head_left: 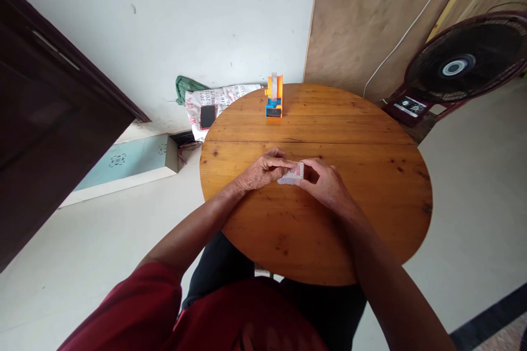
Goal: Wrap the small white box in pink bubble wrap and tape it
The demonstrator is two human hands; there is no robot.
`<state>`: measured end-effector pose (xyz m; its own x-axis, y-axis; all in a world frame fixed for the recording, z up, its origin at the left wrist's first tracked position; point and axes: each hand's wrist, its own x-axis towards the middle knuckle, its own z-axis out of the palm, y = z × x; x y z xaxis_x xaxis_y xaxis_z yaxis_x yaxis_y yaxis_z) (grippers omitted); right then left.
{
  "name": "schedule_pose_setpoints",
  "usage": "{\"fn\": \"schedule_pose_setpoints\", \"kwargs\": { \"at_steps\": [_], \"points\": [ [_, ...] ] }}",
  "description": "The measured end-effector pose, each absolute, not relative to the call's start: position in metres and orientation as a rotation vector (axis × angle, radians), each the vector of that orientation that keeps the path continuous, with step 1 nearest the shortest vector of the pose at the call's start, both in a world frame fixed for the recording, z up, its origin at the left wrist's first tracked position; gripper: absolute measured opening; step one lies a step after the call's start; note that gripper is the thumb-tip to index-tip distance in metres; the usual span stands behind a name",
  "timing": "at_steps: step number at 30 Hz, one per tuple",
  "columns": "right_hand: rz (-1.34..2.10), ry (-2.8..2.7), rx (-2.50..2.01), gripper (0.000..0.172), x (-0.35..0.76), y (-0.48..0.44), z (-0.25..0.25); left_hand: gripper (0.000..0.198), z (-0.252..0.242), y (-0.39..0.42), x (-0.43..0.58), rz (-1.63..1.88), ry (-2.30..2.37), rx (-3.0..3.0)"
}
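Observation:
Both my hands rest on the middle of a round wooden table (pixel 370 203). Between them is a small pale stack that looks like a deck of cards (pixel 291 174). My left hand (pixel 265 169) curls its fingers over the stack's left end. My right hand (pixel 323 181) pinches its right end, fingers closed. The stack sits just above the tabletop, partly hidden by my fingers.
An orange and blue holder (pixel 274 97) with a pale card upright in it stands at the table's far edge. Behind the table lie a printed sack (pixel 214 100), a dark phone (pixel 207 116) and green cloth (pixel 185 86). A black fan (pixel 465 66) stands at right, a dark cabinet (pixel 49 120) at left.

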<state>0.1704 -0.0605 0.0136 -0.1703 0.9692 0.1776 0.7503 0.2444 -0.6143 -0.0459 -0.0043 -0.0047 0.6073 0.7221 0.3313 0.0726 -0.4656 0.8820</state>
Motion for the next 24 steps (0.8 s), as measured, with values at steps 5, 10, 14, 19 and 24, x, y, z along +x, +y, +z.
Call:
{"fn": "schedule_pose_setpoints", "kwargs": {
  "at_steps": [5, 10, 14, 19, 24],
  "points": [
    [0.553, -1.974, -1.574, 0.039, 0.169, -0.062, 0.015, 0.032, 0.0, -0.004, -0.05, 0.858, 0.649, 1.866],
    [0.572, -1.959, -1.568, 0.048, 0.168, -0.064, 0.015, 0.035, -0.001, -0.003, -0.051, 0.864, 0.657, 1.856],
    [0.589, -1.967, -1.536, 0.044, 0.169, -0.063, 0.015, 0.032, -0.007, -0.001, -0.05, 0.897, 0.586, 1.976],
    [0.64, -1.919, -1.59, 0.051, 0.169, -0.064, 0.015, 0.033, -0.012, 0.0, -0.049, 0.937, 0.54, 1.988],
    [0.691, -1.85, -1.558, 0.063, 0.169, -0.066, 0.012, 0.036, -0.008, -0.001, -0.049, 0.905, 0.59, 1.908]
  ]
}}
